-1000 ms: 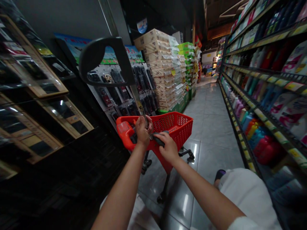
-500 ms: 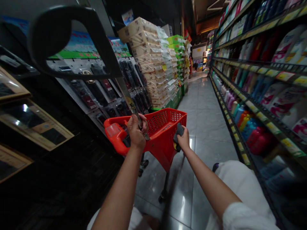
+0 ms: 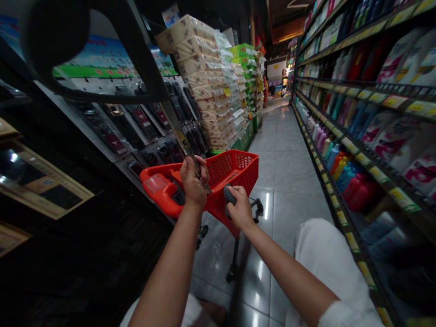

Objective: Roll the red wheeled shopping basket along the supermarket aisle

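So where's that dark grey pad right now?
In the head view, just right of centre, the dark grey pad is in the right hand, in front of the red cart and to the right of the left hand.

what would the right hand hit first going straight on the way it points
The right hand, with its grey object, would probably meet the red cart first; depth is unclear.

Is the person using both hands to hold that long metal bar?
No, only the left hand grips the metal bar, while the right hand holds a grey pad.
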`<state>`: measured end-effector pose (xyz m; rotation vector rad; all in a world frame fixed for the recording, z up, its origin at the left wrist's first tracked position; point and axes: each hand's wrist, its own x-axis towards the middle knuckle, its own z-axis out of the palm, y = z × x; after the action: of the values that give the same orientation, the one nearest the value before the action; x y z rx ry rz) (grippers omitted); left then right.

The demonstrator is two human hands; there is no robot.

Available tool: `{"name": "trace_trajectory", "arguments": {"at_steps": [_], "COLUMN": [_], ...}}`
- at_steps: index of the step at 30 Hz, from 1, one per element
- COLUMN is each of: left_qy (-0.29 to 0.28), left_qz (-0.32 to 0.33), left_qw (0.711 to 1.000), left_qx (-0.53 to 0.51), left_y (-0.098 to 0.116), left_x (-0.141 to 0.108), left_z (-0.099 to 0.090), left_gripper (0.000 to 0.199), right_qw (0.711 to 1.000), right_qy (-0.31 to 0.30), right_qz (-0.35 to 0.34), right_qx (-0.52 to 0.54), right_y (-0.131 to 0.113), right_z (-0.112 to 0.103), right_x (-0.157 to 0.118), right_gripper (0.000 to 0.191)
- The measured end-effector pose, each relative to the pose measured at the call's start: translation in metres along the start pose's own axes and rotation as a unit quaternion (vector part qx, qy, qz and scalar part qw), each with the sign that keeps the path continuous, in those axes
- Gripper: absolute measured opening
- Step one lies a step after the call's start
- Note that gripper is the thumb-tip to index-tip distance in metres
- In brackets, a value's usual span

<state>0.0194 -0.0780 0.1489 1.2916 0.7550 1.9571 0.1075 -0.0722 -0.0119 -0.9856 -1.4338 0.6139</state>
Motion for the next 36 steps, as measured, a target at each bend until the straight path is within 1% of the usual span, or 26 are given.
{"name": "trace_trajectory", "arguments": {"at_steps": [3,5,7,9,11,13,14,16,19,21,24,27,31,34,36], "left_qy": [-0.004,-0.009,-0.014,-0.017,-0.019,-0.020,-0.021,-0.021,-0.011,-0.008,-0.006,0.001,-0.007,-0.018,-0.017], "left_qz": [0.000,0.005,0.009,0.008,0.005,0.006,0.007,0.006,-0.007,-0.012,-0.018,-0.030,-0.024,-0.012,-0.009], "left_qw": [1.000,1.000,1.000,1.000,1.000,1.000,1.000,1.000,1.000,1.000,1.000,0.999,1.000,1.000,1.000], "left_qx": [-0.004,-0.002,0.000,0.000,-0.002,-0.004,-0.005,-0.009,-0.009,-0.008,-0.016,-0.021,-0.019,-0.013,-0.008], "left_y": [0.002,0.004,0.006,0.007,0.009,0.010,0.010,0.011,0.011,0.010,0.009,0.007,0.006,0.006,0.007], "left_x": [-0.001,-0.002,-0.003,-0.003,-0.004,-0.005,-0.005,-0.005,-0.005,-0.005,-0.003,-0.002,-0.001,-0.001,-0.002], "left_z": [-0.001,-0.003,-0.005,-0.006,-0.008,-0.009,-0.009,-0.009,-0.008,-0.007,-0.005,-0.003,-0.002,-0.003,-0.004], "left_gripper": [0.048,0.049,0.050,0.049,0.049,0.049,0.049,0.049,0.049,0.049,0.049,0.048,0.048,0.048,0.049], "right_qw": [0.999,0.997,0.996,0.997,0.996,0.988,0.984,0.981,0.984,0.986,0.989,0.993,0.997,0.996,0.996], "right_qy": [-0.017,-0.018,-0.008,0.024,0.087,0.151,0.167,0.169,0.145,0.134,0.116,0.094,0.062,0.028,0.010], "right_qz": [-0.049,-0.080,-0.092,-0.071,-0.020,0.040,0.063,0.090,0.100,0.102,0.091,0.063,-0.004,-0.057,-0.068], "right_qx": [0.002,-0.006,-0.017,-0.019,-0.017,-0.022,-0.022,-0.015,-0.002,-0.007,-0.001,0.019,0.053,0.068,0.049], "right_y": [-0.004,0.005,0.024,0.050,0.077,0.100,0.109,0.118,0.114,0.102,0.078,0.052,0.025,0.021,0.030], "right_z": [0.000,0.002,0.005,0.006,0.004,0.001,0.000,0.000,0.008,0.015,0.023,0.024,0.020,0.016,0.014], "right_x": [-0.014,-0.020,-0.020,-0.012,0.004,0.023,0.031,0.044,0.046,0.036,0.013,-0.005,-0.017,-0.020,-0.026], "right_gripper": [0.065,0.067,0.069,0.069,0.067,0.065,0.065,0.065,0.067,0.067,0.068,0.069,0.060,0.057,0.058]}}
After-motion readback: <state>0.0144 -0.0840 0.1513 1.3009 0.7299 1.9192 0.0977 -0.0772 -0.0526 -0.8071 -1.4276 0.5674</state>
